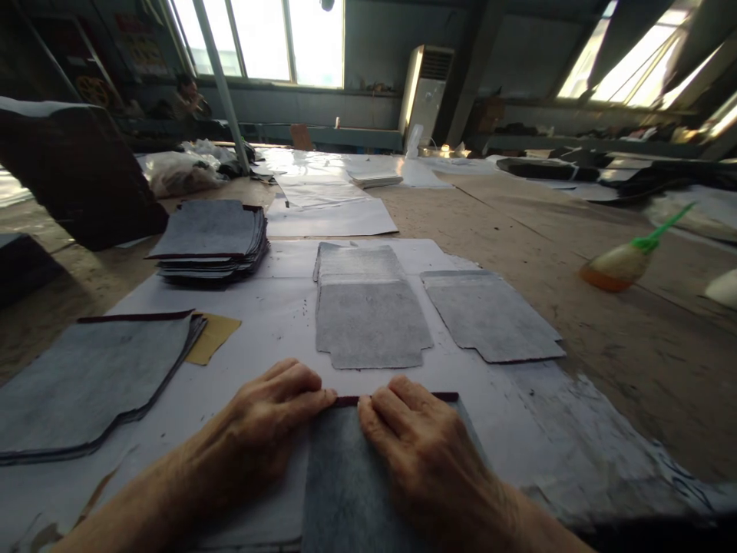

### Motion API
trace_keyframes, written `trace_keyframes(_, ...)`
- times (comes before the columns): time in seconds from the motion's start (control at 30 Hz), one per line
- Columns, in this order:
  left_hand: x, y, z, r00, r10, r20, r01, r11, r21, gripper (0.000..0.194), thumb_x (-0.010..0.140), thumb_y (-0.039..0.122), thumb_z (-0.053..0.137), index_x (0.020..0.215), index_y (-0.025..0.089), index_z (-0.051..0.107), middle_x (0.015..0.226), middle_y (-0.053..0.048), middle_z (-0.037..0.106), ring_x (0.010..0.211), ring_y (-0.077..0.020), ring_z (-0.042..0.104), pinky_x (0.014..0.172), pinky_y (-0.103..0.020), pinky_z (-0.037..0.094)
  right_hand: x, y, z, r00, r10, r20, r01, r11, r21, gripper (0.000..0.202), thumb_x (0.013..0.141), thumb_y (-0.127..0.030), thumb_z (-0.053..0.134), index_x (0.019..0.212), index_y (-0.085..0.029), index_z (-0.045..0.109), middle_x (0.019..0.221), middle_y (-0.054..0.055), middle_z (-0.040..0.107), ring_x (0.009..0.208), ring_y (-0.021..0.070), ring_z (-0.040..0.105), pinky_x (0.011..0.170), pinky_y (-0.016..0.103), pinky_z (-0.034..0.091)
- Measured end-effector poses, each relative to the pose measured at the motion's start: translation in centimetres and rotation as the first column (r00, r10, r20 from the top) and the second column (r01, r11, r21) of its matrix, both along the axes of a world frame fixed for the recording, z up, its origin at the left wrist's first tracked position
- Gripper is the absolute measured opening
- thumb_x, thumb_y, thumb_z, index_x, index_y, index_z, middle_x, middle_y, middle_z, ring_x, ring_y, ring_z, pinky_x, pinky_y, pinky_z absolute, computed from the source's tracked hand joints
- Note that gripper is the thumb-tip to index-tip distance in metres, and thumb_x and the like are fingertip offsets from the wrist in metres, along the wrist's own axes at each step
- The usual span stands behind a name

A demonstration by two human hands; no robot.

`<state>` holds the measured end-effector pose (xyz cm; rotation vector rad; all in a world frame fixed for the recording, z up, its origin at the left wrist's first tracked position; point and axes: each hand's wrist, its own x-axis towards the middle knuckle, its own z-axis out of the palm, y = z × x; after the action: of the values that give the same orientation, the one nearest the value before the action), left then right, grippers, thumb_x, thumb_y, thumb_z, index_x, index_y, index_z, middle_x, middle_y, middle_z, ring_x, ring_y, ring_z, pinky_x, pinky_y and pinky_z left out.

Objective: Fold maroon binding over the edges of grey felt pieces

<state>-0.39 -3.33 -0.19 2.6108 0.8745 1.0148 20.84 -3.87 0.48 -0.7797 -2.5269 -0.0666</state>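
Observation:
A grey-backed panel (345,476) with a dark red folded edge lies in front of me. My left hand (270,418) is closed, its fingertips pressed together at the left end of that folded edge. My right hand (420,453) has its fingers curled together, pressing on the same edge farther right; its palm side is hidden. Just beyond lie two overlapping grey pieces (371,319) with notched corners. Another notched grey piece (495,315) rests to their right. On the left is a small stack of edged panels (97,376).
A taller stack of grey panels (204,234) stands back left, near a large dark stack (74,169). A tan scrap (213,338) sticks out beside the left panels. White sheets (276,299) cover the work surface. A bottle with a green nozzle (622,265) leans at right. A person (190,100) sits far back.

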Motion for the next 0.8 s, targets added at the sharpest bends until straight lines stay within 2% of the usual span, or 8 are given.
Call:
trace_keyframes(0.13, -0.2, -0.3, 0.0, 1.000, 0.012, -0.008, -0.011, 0.999, 0.034, 0.032, 0.082, -0.001, 0.040, 0.107, 0.014, 0.054, 0.084, -0.006, 0.052, 0.074, -0.0137, 0.047, 0.064, -0.026, 0.045, 0.1, 0.3, 0.0, 0.993, -0.019, -0.114, 0.017, 1.000, -0.020, 0.030, 0.085, -0.004, 0.033, 0.099, -0.007, 0.059, 0.078, 0.008, 0.055, 0.073, 0.0181, 0.044, 0.065, 0.031, 0.042)
trace_keyframes(0.23, 0.1, -0.5, 0.3, 0.999, 0.037, -0.039, -0.035, 0.998, 0.044, 0.028, 0.084, 0.000, 0.039, 0.102, 0.012, 0.056, 0.083, -0.007, 0.052, 0.075, -0.0144, 0.047, 0.065, -0.027, 0.045, 0.0, 0.3, 0.2, 0.998, -0.023, -0.065, 0.021, 0.999, -0.026, 0.031, 0.086, -0.007, 0.034, 0.108, -0.010, 0.057, 0.082, 0.007, 0.056, 0.076, 0.0178, 0.045, 0.067, 0.031, 0.043)
trace_keyframes(0.43, 0.4, -0.4, 0.4, 0.994, 0.062, -0.089, -0.058, 0.997, 0.041, 0.028, 0.085, 0.003, 0.036, 0.097, 0.013, 0.059, 0.080, -0.007, 0.053, 0.072, -0.0141, 0.046, 0.065, -0.028, 0.043, -0.5, 0.2, 0.7, 0.992, -0.018, 0.125, 0.015, 1.000, 0.028, 0.027, 0.082, -0.004, 0.040, 0.101, -0.010, 0.057, 0.087, 0.008, 0.056, 0.076, 0.0204, 0.046, 0.065, 0.034, 0.042)
trace_keyframes(0.5, 0.2, -0.3, 0.4, 0.991, 0.072, -0.110, -0.064, 0.996, 0.069, 0.029, 0.084, 0.005, 0.036, 0.098, 0.014, 0.060, 0.079, -0.006, 0.053, 0.070, -0.0143, 0.046, 0.064, -0.030, 0.042, -0.5, 0.4, 0.7, 0.991, 0.014, 0.134, -0.012, 1.000, -0.011, 0.027, 0.082, -0.005, 0.042, 0.104, -0.010, 0.056, 0.089, 0.008, 0.056, 0.079, 0.0207, 0.047, 0.067, 0.035, 0.042)
trace_keyframes(0.57, -0.3, -0.5, 0.5, 0.992, 0.093, -0.089, -0.088, 0.994, 0.062, 0.034, 0.082, 0.004, 0.035, 0.103, 0.017, 0.059, 0.082, -0.006, 0.054, 0.071, -0.0142, 0.047, 0.065, -0.030, 0.042, -0.4, 0.6, 0.5, 0.996, 0.051, 0.069, -0.047, 0.997, -0.057, 0.029, 0.083, -0.008, 0.041, 0.108, -0.010, 0.055, 0.090, 0.008, 0.056, 0.083, 0.0205, 0.046, 0.071, 0.036, 0.041)
trace_keyframes(0.7, -0.9, -2.2, 1.3, 0.976, 0.219, -0.017, -0.219, 0.976, -0.001, 0.036, 0.084, 0.003, 0.037, 0.108, 0.019, 0.058, 0.093, -0.006, 0.054, 0.081, -0.0126, 0.052, 0.069, -0.024, 0.045, -0.1, 0.7, 0.2, 0.999, 0.034, -0.039, -0.038, 0.993, -0.110, 0.035, 0.081, -0.005, 0.036, 0.110, -0.012, 0.055, 0.091, 0.008, 0.056, 0.082, 0.0198, 0.044, 0.071, 0.037, 0.040)
trace_keyframes(0.8, -0.1, -4.0, 2.0, 0.965, 0.228, -0.127, -0.232, 0.972, -0.022, 0.026, 0.084, 0.009, 0.042, 0.099, 0.017, 0.061, 0.090, -0.007, 0.057, 0.076, -0.0145, 0.054, 0.065, -0.026, 0.048, -0.1, 0.7, 0.8, 0.999, 0.026, 0.029, -0.020, 0.983, -0.183, 0.040, 0.076, -0.003, 0.041, 0.112, -0.016, 0.054, 0.092, 0.006, 0.056, 0.083, 0.0198, 0.044, 0.075, 0.038, 0.039)
